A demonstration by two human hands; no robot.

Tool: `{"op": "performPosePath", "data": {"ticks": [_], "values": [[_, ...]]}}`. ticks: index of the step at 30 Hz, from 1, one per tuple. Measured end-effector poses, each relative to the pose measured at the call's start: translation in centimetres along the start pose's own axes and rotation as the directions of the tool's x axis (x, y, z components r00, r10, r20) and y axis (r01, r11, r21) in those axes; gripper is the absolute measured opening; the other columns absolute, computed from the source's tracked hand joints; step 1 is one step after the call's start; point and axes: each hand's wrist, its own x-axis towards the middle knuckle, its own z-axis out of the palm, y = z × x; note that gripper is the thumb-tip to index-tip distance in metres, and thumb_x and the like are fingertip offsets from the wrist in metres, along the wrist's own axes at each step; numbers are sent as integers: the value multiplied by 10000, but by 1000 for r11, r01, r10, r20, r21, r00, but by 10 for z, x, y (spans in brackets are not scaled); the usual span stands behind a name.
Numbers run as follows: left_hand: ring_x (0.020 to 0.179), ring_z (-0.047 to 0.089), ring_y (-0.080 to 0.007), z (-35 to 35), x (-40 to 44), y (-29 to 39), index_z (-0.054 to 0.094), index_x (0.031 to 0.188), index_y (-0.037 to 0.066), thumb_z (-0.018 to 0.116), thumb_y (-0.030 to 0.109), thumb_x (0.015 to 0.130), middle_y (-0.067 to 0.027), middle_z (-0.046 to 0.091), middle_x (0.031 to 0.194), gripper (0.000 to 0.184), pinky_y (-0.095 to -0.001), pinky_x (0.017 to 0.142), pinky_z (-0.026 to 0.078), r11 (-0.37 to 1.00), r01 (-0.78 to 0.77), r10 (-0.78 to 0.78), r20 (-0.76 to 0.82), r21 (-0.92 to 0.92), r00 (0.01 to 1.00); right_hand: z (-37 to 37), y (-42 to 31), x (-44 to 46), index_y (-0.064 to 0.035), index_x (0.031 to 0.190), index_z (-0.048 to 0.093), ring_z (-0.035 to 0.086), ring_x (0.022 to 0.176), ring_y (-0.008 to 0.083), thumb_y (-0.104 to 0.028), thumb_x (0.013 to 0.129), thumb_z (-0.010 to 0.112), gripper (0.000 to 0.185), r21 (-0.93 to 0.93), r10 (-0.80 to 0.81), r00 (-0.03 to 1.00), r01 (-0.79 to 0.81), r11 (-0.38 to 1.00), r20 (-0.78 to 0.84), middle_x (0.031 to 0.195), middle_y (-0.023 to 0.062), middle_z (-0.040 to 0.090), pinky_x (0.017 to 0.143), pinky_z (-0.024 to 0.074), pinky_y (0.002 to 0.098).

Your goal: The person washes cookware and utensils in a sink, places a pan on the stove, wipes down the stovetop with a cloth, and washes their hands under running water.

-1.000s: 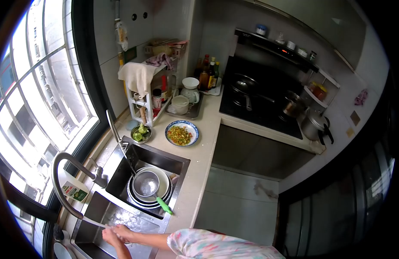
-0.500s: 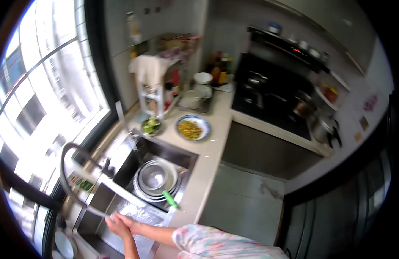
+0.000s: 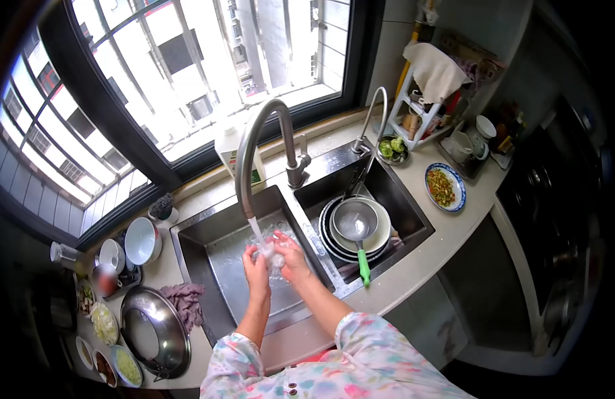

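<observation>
Water runs from the curved metal faucet in a white stream over my hands, above the left sink basin. My left hand is on the left of the stream, its fingers apart and raised. Opposite it, my right hand has its fingers spread and slightly bent. White, splashing water shows between the two hands, and I make out no object in them. In the right basin sit stacked bowls, topped by a strainer with a green handle.
Left of the sink are a large metal lid, a purple cloth, a white bowl and several dishes of cut food. A plate of cooked food stands on the right counter, near a bowl of greens.
The view has swung left, bringing the whole sink and left counter into sight. My hands, clasped together before, are now parted under the water.
</observation>
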Motion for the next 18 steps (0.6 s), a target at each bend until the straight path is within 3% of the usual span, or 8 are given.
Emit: {"op": "performPosePath", "data": {"ticks": [3, 5, 7, 8, 11, 12, 15, 18], "values": [[948, 528, -236, -2, -4, 16, 442, 1083, 107, 443, 261, 892, -91, 503, 1099, 245, -382, 739, 473, 848, 397, -350, 192, -350, 917, 0, 5, 6, -8, 1122, 476, 555, 716, 132, -52, 825, 509, 302, -114, 2, 1000, -4, 994, -20, 815, 58, 561, 681, 471, 258], [913, 540, -227, -3, -4, 8, 454, 1076, 139, 399, 363, 905, -74, 526, 1052, 287, -419, 686, 484, 793, 494, -443, 220, -355, 869, -1, 11, 8, -9, 1108, 496, 552, 713, 126, -92, 842, 499, 278, -210, 44, 999, -44, 977, -2, 801, 48, 559, 679, 470, 252], [901, 540, -204, -6, -1, 1, 458, 1074, 150, 403, 384, 898, -60, 528, 1035, 298, -404, 651, 495, 747, 576, -499, 293, -332, 816, -4, 17, 11, -6, 1110, 499, 558, 748, 129, -100, 844, 494, 282, -258, 97, 995, -99, 961, -18, 838, 58, 569, 704, 470, 253], [985, 522, -230, -8, 0, 3, 454, 1115, 164, 451, 384, 882, -62, 520, 1092, 320, -451, 732, 481, 742, 587, -476, 361, -325, 802, -5, 18, 11, -4, 1111, 500, 561, 766, 131, -104, 845, 491, 285, -283, 121, 992, -124, 951, -29, 856, 63, 574, 716, 471, 254], [991, 526, -221, -10, -11, 10, 454, 1125, 162, 555, 320, 838, -43, 530, 1064, 342, -448, 756, 494, 753, 595, -465, 414, -281, 783, -15, 8, 10, 4, 1120, 497, 566, 832, 146, -100, 838, 485, 302, -380, 272, 959, -223, 898, 79, 954, 93, 580, 756, 470, 264], [869, 573, -181, -12, -12, 12, 472, 1057, 159, 621, 154, 787, -16, 557, 919, 308, -416, 717, 524, 731, 623, -474, 450, -278, 757, -12, 0, 5, 12, 1144, 486, 566, 874, 160, -73, 829, 490, 327, -418, 347, 932, -274, 866, 108, 1032, 114, 568, 778, 468, 277], [769, 595, -160, -28, -7, -12, 445, 1085, 162, 623, 31, 726, -16, 566, 834, 422, -358, 681, 542, 711, 690, -527, 550, -132, 648, -9, -8, -3, 15, 1181, 464, 565, 890, 171, -38, 821, 479, 364, -500, 476, 862, -339, 797, 174, 1069, 124, 558, 790, 468, 278], [659, 595, -140, -32, -7, -33, 478, 988, 119, 636, 15, 662, -31, 569, 744, 378, -248, 549, 521, 700, 692, -683, 453, 179, 573, -20, 0, -5, 13, 1197, 463, 530, 779, 100, -27, 827, 475, 372, -592, 576, 802, -391, 705, 156, 884, 40, 559, 700, 450, 223]]}}
